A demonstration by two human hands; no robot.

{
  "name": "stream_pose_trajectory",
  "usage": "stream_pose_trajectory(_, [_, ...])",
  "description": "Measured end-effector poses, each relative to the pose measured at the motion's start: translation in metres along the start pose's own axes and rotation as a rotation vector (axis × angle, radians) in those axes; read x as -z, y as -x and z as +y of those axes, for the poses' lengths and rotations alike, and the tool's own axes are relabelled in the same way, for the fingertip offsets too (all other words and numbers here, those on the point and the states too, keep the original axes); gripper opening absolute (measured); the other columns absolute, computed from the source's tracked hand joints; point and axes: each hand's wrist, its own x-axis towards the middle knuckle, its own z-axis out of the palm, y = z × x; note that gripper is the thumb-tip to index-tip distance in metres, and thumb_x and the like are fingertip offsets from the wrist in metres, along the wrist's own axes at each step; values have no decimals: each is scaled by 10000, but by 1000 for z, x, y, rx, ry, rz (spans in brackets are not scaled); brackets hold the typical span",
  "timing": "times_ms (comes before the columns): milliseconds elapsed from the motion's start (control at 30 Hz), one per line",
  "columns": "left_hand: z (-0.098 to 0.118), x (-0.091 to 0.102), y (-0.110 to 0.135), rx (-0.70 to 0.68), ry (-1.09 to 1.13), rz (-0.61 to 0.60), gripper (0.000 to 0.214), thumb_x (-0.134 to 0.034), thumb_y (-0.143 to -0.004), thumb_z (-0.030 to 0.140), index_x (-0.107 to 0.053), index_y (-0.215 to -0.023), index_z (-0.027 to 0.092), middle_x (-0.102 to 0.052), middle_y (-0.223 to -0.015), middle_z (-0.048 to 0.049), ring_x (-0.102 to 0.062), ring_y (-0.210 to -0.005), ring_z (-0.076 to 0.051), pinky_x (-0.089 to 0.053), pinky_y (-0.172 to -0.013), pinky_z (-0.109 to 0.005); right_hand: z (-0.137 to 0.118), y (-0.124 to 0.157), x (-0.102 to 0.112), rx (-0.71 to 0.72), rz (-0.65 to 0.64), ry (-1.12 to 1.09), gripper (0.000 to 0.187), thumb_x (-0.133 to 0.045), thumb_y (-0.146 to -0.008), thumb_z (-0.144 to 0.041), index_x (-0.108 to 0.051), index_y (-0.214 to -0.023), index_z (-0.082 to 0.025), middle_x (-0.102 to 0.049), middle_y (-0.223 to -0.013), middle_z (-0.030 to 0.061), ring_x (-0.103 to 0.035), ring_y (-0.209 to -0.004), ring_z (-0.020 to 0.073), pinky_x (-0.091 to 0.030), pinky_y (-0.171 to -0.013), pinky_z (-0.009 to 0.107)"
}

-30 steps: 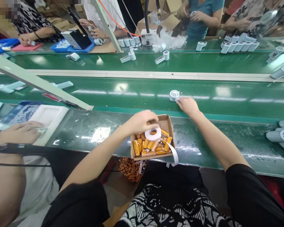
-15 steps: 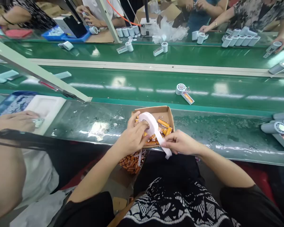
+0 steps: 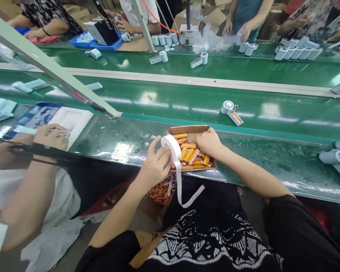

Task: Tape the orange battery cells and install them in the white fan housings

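The left hand grips the seemingly light tape roll by its rim, tail limp; the right hand curls over stiff orange cells, hold unclear.

Light-streaked green conveyor belts ran left to right, a cream rail between them. A pale metal strut slanted at left; cardboard boxes stood far.

The white tape roll, gripped on edge by the left hand, is just beside the box's left side, with a loose strip dangling below. The shallow cardboard box lies at the green bench's near edge and holds jumbled orange batteries.
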Motion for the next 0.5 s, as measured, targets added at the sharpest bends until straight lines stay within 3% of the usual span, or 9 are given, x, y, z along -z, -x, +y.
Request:
stream_pose_trajectory(100, [8,-3,-3,-36,-25,-49,357,-532,-991,73,-740,-1238,224,-773,-1149,-95,-632,-1371,-359,-495,-1273,-698,5,3,1,1,57,-94,326,-639,-994,-183,-747,-1294,-114,-821,-1184,192,-766,-1126,308,-486,-1041,420])
stream_pose_trajectory(167, [12,-3,-2,-37,-60,-81,403,-517,-991,49,-755,-1270,214,-766,-1221,-111,-503,-1526,-399,-575,-1216,-644,11,17,4,45,192,-359,391,-721,-988,-287,-719,-1361,-171,-797,-1297,146,-748,-1172,275,-536,-1003,374])
stream_pose_trajectory(233, [15,-4,-2,-42,-101,-109,440,-503,-1000,34,-751,-1318,209,-750,-1293,-123,-400,-1605,-422,-612,-1183,-605,16,34,9,136,321,-705,360,-799,-949,-376,-764,-1258,-195,-800,-1244,105,-750,-1084,240,-573,-944,348])
stream_pose_trajectory(300, [17,-6,-4,-60,-139,-123,445,-494,-1010,19,-745,-1329,202,-745,-1303,-130,-382,-1619,-428,-618,-1176,-597,16,51,12,210,371,-899,333,-860,-894,-434,-799,-1115,-192,-807,-1080,76,-734,-928,211,-580,-855,333])
stream_pose_trajectory(500, [31,-15,-19,-32,-117,-139,417,-505,-989,-10,-769,-1224,211,-733,-1189,-141,-324,-1662,-436,-570,-1231,-628,8,78,6,107,351,-847,207,-901,-853,-383,-806,-906,-206,-793,-850,17,-678,-778,175,-527,-772,296])
